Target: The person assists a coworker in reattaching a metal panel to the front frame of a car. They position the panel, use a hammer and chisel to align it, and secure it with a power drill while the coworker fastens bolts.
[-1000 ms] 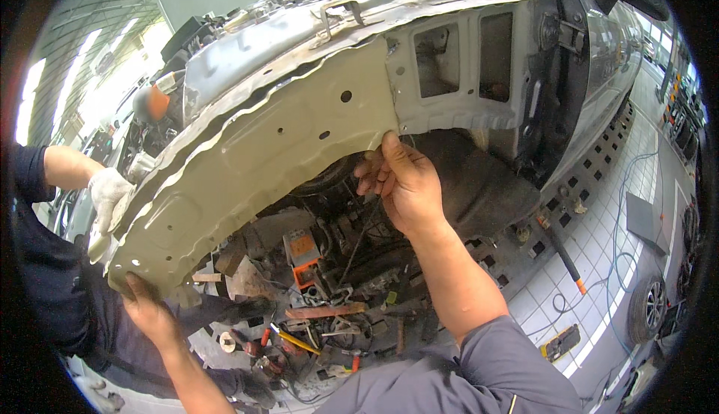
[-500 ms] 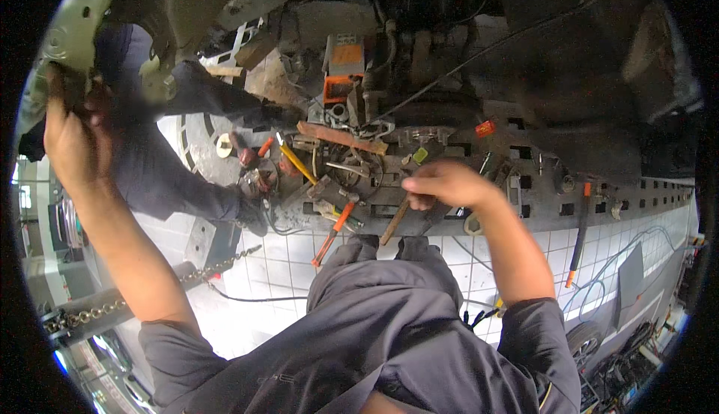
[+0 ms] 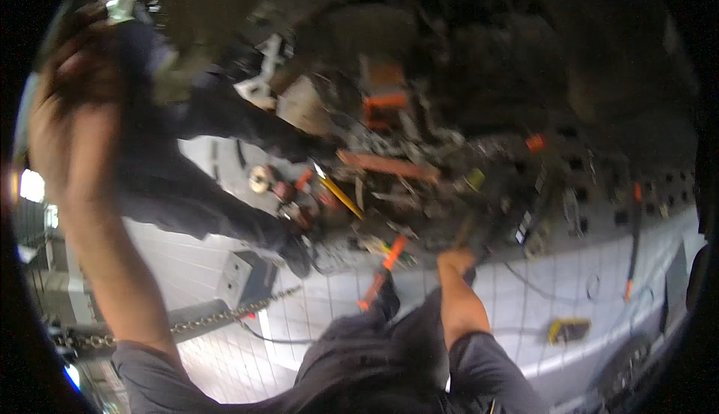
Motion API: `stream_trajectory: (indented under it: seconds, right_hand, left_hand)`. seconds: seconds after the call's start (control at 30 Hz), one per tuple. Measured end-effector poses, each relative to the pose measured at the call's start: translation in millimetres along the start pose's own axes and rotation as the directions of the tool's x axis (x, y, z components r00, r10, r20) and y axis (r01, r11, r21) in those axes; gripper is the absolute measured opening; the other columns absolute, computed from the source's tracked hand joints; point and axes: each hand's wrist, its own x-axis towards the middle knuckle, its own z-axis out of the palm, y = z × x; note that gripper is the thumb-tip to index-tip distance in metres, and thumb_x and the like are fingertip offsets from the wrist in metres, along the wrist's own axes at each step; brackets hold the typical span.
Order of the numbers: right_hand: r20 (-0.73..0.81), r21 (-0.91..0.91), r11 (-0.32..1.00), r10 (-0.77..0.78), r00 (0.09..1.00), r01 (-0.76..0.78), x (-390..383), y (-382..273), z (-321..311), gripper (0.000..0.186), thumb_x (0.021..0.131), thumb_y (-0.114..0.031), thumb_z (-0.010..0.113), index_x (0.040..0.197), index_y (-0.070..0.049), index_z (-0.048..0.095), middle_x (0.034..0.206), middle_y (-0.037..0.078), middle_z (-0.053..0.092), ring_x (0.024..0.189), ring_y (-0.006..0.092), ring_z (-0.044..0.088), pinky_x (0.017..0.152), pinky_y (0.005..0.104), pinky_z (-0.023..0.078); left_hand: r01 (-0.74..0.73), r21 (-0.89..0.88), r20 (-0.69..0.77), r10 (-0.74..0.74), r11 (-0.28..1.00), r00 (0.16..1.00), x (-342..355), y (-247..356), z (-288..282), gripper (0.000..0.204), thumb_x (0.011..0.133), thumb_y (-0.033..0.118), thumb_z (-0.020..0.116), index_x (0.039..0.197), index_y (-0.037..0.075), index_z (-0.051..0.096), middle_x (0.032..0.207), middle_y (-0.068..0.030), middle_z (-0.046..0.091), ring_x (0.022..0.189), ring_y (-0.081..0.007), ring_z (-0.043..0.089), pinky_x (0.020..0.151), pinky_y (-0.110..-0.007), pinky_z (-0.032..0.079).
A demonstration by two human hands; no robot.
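My left hand point(image 3: 84, 107) is raised at the far left, smeared by motion. Its fingers are too blurred to read, and the dark shape around them cannot be made out. Low in the middle, at the near edge of the perforated metal bench point(image 3: 554, 243), my right hand point(image 3: 454, 258) closes round the near end of a wooden handle point(image 3: 466, 227). What lies at that handle's far end is lost in shadow and blur. Left of this hand an orange-handled hammer point(image 3: 383, 273) lies across the bench edge. A yellow-handled tool point(image 3: 341, 195) lies farther back.
A reddish-brown wooden block point(image 3: 389, 165) rests among blurred tools. Another person's dark-trousered legs point(image 3: 187, 193) stand at the left. A chain point(image 3: 225, 318) runs along a beam there. Dark vehicle parts hang overhead. A yellow-and-black object point(image 3: 569, 330) is on the tiled floor.
The view has shifted, moving the bench things rightward and down. My right hand has come down and back from above the bench to the wooden handle. My left hand has blurred at the panel.
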Motion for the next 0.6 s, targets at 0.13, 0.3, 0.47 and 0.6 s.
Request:
stream_trajectory:
  seconds: [0.13, 0.3, 0.47, 0.6]
  right_hand:
    - [-0.147, 0.194, 0.933, -0.279, 0.949, 0.304, 31.8, 8.2, 72.6, 0.043, 0.087, -0.034, 0.058, 0.117, -0.004, 0.065, 0.122, 0.014, 0.063, 0.105, 0.0351, 0.061, 0.086, 0.0482, 0.048]
    - [0.062, 0.976, 0.215, -0.12, 0.991, -0.035, -70.3, 11.7, -53.9, 0.024, 0.074, -0.008, 0.061, 0.091, 0.007, 0.056, 0.081, 0.014, 0.058, 0.066, 0.0257, 0.054, 0.06, 0.0429, 0.045]
    - [-0.388, 0.88, 0.055, -0.488, 0.782, 0.471, -241.3, 56.3, -224.2, 0.033, 0.073, -0.006, 0.065, 0.1, -0.001, 0.047, 0.078, 0.01, 0.056, 0.067, 0.0186, 0.057, 0.06, 0.0339, 0.047]
    - [-0.093, 0.995, -0.098, -0.963, 0.254, -0.007, -359.6, 56.9, -422.8, 0.035, 0.083, -0.008, 0.066, 0.11, -0.001, 0.044, 0.077, 0.011, 0.056, 0.062, 0.018, 0.056, 0.055, 0.0337, 0.046]
  left_hand:
    - [-0.027, -0.311, -0.024, 0.021, 0.95, 0.999, 25.5, -35.1, 57.8, 0.014, 0.092, 0.015, 0.059, 0.098, 0.002, 0.059, 0.079, -0.0084, 0.062, 0.07, -0.018, 0.061, 0.07, -0.029, 0.055]
    - [-0.097, -0.429, -0.218, 0.001, 0.898, 0.976, 24.1, -54.7, 74.9, 0.026, 0.092, 0.035, 0.061, 0.104, 0.013, 0.058, 0.085, -0.0008, 0.064, 0.074, -0.014, 0.062, 0.064, -0.029, 0.05]
    - [-0.163, -0.251, -0.271, 0.093, 0.954, 0.958, 32.4, -69.8, 84.4, 0.041, 0.092, 0.048, 0.058, 0.106, 0.009, 0.058, 0.089, -0.003, 0.064, 0.075, -0.0153, 0.062, 0.065, -0.03, 0.048]
    - [-0.324, -0.157, -0.268, 0.276, 0.933, 0.923, 47.3, -83.1, 97.2, 0.048, 0.092, 0.053, 0.054, 0.103, 0.007, 0.06, 0.08, -0.0052, 0.065, 0.07, -0.016, 0.062, 0.062, -0.03, 0.048]
